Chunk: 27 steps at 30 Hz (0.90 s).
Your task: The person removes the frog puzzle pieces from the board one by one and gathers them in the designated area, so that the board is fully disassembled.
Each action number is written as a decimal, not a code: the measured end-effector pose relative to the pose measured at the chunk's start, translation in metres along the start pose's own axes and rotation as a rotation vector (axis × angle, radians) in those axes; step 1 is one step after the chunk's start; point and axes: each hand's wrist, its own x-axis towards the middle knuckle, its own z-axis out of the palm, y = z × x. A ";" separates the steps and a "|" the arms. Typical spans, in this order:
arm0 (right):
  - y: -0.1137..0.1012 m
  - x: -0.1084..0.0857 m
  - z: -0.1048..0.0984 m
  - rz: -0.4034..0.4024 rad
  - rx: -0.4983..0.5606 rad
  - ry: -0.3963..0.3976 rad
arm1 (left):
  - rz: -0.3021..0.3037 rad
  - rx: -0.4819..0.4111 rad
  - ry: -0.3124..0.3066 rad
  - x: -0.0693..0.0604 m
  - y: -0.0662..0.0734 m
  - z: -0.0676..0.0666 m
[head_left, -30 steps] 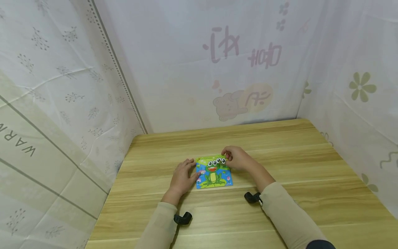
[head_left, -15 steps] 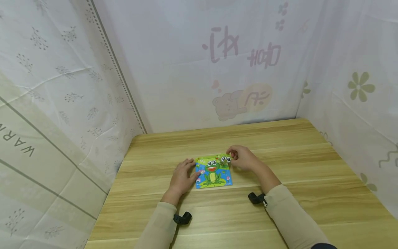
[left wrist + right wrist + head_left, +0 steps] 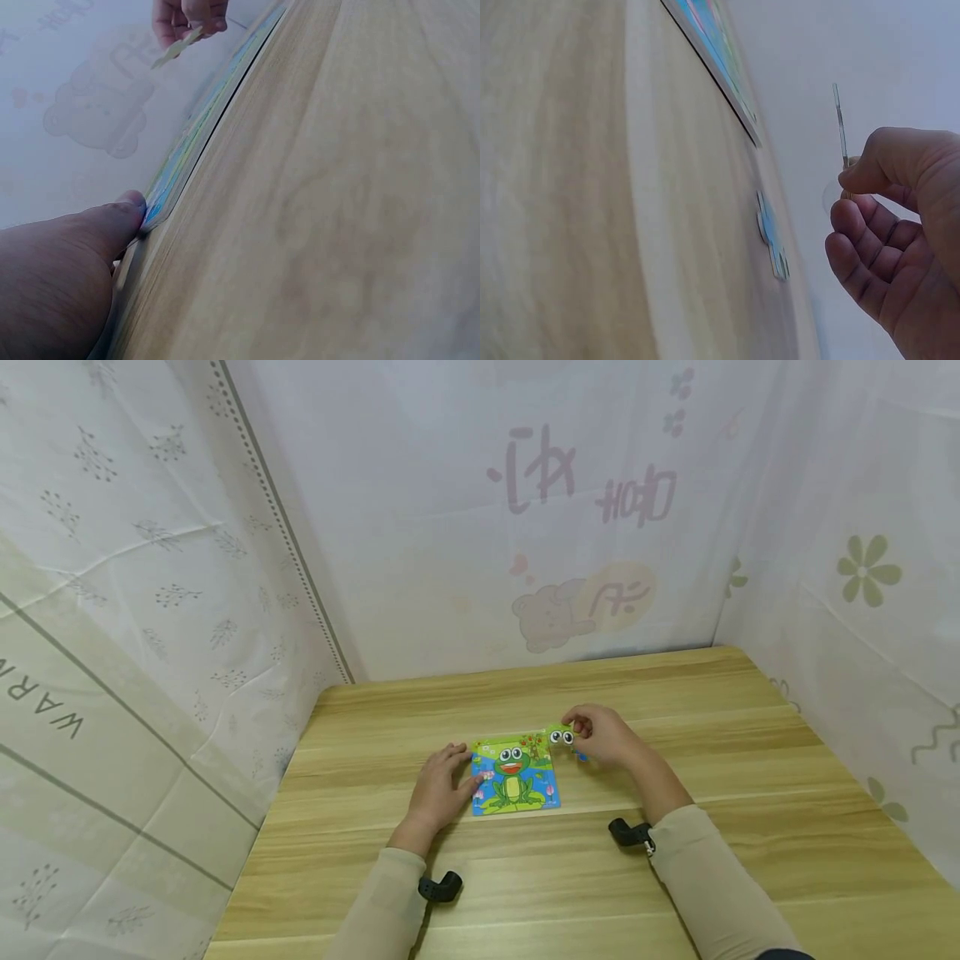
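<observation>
A square jigsaw puzzle (image 3: 513, 787) with a green frog on blue lies on the table. Along its left edge rests my left hand (image 3: 437, 789), thumb on the border, fingers fairly straight. Just past the upper right corner, my right hand (image 3: 606, 737) pinches a puzzle piece (image 3: 561, 737) showing two frog eyes. The right wrist view shows this held piece edge-on between thumb and fingers, clear of the tabletop. Under that hand lies another puzzle piece (image 3: 771, 236), partly blue; in the head view the hand mostly hides it.
The wooden table (image 3: 480, 893) extends around the puzzle, with printed curtains (image 3: 450, 527) behind and at both sides. A black wrist device (image 3: 441, 887) is on the left wrist, and a similar black device (image 3: 630, 833) on the right.
My right hand has moved right and slightly away with the eyed piece, from over the puzzle's upper right corner to beside it. A printed tree there is now uncovered. The left hand stays put.
</observation>
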 end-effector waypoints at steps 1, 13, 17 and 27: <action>0.001 0.000 -0.001 0.002 -0.001 -0.001 | 0.005 0.001 0.001 0.000 0.000 0.000; 0.009 -0.007 -0.020 0.049 -0.003 0.025 | 0.006 0.024 0.002 0.000 -0.001 0.001; 0.012 -0.009 -0.025 0.060 0.005 0.035 | -0.001 0.024 -0.005 0.000 0.000 0.001; 0.021 -0.013 -0.037 0.075 0.010 0.045 | -0.003 0.006 -0.006 0.000 0.000 0.000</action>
